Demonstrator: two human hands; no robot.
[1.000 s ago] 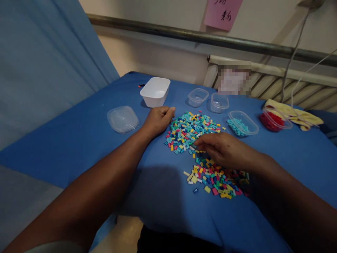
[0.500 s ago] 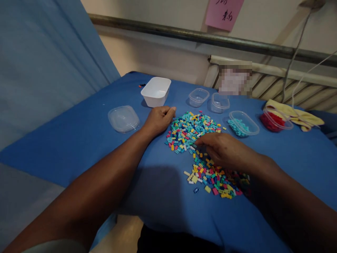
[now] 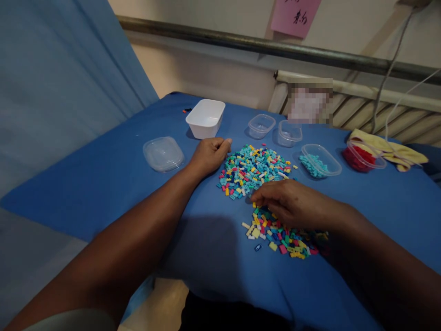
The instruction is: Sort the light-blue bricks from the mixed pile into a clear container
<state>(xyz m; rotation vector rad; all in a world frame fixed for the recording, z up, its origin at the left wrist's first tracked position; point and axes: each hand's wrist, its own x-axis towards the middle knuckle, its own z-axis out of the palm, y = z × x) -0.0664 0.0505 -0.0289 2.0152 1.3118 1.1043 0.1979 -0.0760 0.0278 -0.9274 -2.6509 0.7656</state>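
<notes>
Two heaps of small coloured bricks lie on a blue cloth: a far heap (image 3: 255, 169), mostly turquoise, and a near heap (image 3: 282, 236) of mixed colours. My left hand (image 3: 206, 155) rests on the cloth at the far heap's left edge, fingers curled in a loose fist. My right hand (image 3: 291, 204) hovers between the two heaps, its fingertips pinched together at the gap; what they pinch is too small to make out.
A white tub (image 3: 206, 118) stands at the back, a clear lid (image 3: 163, 154) to its left. Two clear cups (image 3: 261, 126) (image 3: 288, 133) hold nothing visible; an oval dish (image 3: 320, 160) holds turquoise bricks, another (image 3: 364, 155) red ones. A yellow cloth (image 3: 392, 149) lies far right.
My right hand has drawn slightly toward me and to the left, from the far heap's near edge to the gap between heaps. The left hand has stayed put.
</notes>
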